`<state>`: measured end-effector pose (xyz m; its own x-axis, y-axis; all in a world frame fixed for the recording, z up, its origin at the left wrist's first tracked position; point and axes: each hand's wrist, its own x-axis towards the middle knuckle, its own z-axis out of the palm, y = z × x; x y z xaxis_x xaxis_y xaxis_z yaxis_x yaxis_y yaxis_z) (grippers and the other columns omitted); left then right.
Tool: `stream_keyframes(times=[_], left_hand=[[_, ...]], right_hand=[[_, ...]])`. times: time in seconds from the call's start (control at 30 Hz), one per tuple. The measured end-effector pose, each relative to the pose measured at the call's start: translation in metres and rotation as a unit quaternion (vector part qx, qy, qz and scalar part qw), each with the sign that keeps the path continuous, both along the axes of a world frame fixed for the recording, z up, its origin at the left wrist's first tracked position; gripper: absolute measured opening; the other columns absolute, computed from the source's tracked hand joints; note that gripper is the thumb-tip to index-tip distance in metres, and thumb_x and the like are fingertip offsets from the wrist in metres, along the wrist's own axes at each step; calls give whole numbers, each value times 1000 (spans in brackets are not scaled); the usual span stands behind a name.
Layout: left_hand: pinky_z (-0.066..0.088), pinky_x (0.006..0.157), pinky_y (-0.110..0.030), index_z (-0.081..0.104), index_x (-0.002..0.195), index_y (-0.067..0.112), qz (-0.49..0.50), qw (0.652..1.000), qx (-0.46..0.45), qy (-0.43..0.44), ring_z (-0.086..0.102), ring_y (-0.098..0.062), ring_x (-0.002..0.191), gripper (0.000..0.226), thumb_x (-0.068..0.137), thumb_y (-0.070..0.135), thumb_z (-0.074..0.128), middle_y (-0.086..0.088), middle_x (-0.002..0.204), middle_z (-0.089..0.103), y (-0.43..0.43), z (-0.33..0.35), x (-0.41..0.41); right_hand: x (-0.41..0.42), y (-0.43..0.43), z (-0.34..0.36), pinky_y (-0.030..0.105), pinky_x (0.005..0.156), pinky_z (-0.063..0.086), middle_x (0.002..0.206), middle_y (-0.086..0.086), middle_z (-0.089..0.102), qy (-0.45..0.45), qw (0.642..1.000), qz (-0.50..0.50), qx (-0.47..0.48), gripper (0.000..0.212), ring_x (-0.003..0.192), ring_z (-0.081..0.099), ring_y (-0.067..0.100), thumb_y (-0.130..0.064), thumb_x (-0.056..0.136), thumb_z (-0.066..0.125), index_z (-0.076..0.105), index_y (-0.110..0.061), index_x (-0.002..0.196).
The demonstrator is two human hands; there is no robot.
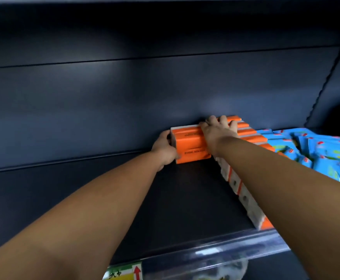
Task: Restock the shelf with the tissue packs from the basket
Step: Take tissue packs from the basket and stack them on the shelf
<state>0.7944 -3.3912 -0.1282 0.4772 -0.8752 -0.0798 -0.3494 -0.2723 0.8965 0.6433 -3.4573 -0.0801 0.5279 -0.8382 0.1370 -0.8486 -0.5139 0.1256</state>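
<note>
Orange plastic-wrapped tissue pack (191, 145) lies at back edge of dark metal shelf (185, 199), against dark back panel (124, 98). Long axis runs left-right along back edge; 2 lines of print read upside-down from front.

Left hand (164, 147) grips pack's left end, fingers curled round it. Right hand (218, 128) lies palm-down, fingers spread flat, over pack's right end and rear of row of orange packs (245, 132).

Row runs back to front edge, white ends leftward. Blue packets (316, 150) piled right of row. Clear plastic price strip (215, 251) along front edge.
</note>
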Motion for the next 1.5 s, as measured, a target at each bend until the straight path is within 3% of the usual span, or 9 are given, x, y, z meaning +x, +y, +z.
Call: stream_keyframes(times=[0.17, 0.27, 0.43, 0.57, 0.83, 1.0, 1.13, 1.33, 1.5], left_hand=[[49, 97, -38, 23, 152, 30, 42, 998, 3, -38, 50, -25, 124, 94, 78, -5, 69, -4, 139, 50, -14, -3, -6], [51, 88, -33, 28, 148, 28, 74, 997, -18, -33, 57, -19, 108, 77, 85, 2, 64, -1, 132, 53, -18, -2, -12], [46, 101, -44, 36, 129, 14, 152, 988, 5, -34, 52, -29, 114, 44, 89, 6, 50, -12, 134, 44, -23, -6, -24], [48, 88, -36, 45, 121, 11, 104, 992, 24, -69, 57, -28, 106, 31, 92, 9, 53, -12, 122, 57, -22, -12, -19], [35, 98, -21, 38, 147, 16, 24, 990, 12, -138, 45, -23, 132, 69, 86, 22, 70, -9, 148, 42, 23, 5, -1], [30, 95, -19, 37, 147, 25, -20, 963, 44, -266, 39, -21, 134, 67, 88, 31, 67, -4, 154, 28, 65, 36, 12], [33, 109, -29, 32, 149, 28, -69, 933, 108, -338, 34, -23, 139, 74, 86, 41, 68, -2, 159, 20, 97, 65, 10], [48, 90, -37, 31, 147, 28, -118, 818, 135, -547, 47, -25, 124, 69, 87, 50, 59, 0, 143, 40, 172, 100, -12], [42, 90, -38, 36, 144, 27, -139, 787, 136, -585, 51, -28, 118, 63, 89, 53, 53, -4, 134, 47, 234, 100, -30]], right_hand=[[7, -5, 6, 54, 108, 21, 141, 8, 42, -13, 1000, 5, -26, 48, 132, 29, 33, -2, 91, 38, 38, -17, 136], [10, -8, 8, 52, 106, 22, 136, 9, 49, -13, 999, 3, -36, 43, 130, 32, 32, -1, 90, 36, 39, -17, 130], [14, -9, 6, 53, 108, 19, 141, 7, 46, 20, 999, -7, -33, 45, 134, 27, 32, -5, 92, 38, 37, -18, 135], [12, -8, 8, 55, 112, 15, 147, 5, 41, 42, 999, -4, -13, 48, 137, 23, 32, -7, 94, 33, 37, -16, 141], [-14, 6, 20, 51, 108, 24, 139, 7, 47, 14, 1000, 17, 5, 54, 132, 34, 31, -18, 84, 57, 40, -18, 135], [-31, 38, 42, 43, 103, 35, 135, 10, 48, -23, 998, 50, 8, 59, 128, 40, 32, -22, 82, 61, 42, -18, 138], [-40, 76, 63, 42, 103, 35, 139, 10, 45, -41, 997, 65, 14, 62, 131, 38, 31, -23, 84, 60, 38, -20, 142], [-50, 148, 78, 44, 104, 38, 142, 10, 43, -47, 991, 115, 38, 64, 131, 39, 34, -31, 82, 63, 36, -19, 139], [-63, 210, 65, 48, 107, 33, 141, 8, 45, -57, 983, 166, 60, 64, 130, 42, 32, -36, 83, 64, 36, -24, 139]])
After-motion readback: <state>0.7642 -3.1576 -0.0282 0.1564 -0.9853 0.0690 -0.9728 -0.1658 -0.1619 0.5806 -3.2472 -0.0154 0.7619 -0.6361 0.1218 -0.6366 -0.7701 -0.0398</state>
